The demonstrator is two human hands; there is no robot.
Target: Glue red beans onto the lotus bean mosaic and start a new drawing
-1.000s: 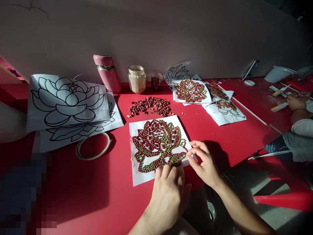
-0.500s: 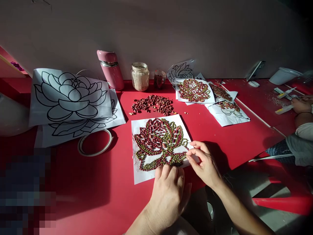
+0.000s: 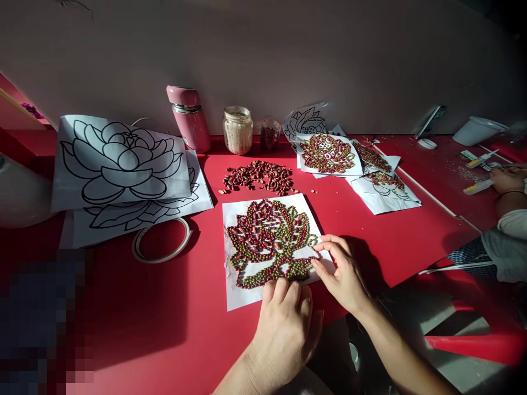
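A white sheet point(image 3: 242, 300) lies on the red table, bearing a lotus shape of dark red and green beans point(image 3: 272, 241). My left hand point(image 3: 284, 323) rests at the sheet's lower edge, its fingers bent and close together; what its fingertips hold, if anything, is hidden. At the right edge of the bean lotus is my right hand point(image 3: 340, 271), thumb and fingers apart, with the fingertips by the outer beans. Nothing shows between them. Behind the sheet lies a heap of large dark red beans point(image 3: 259, 176).
Lotus line drawings point(image 3: 123, 159) and a pale tape ring point(image 3: 142, 249) lie left. A pink flask point(image 3: 191, 123), glass jar point(image 3: 237, 131) and small cup point(image 3: 270, 134) stand behind. Bean-covered sheets point(image 3: 329, 153) lie right; another person's hand point(image 3: 504, 178) is far right.
My right hand's index finger and thumb have spread slightly apart at the sheet's right side. My left hand stays at the lower edge. The whole view has shifted a little.
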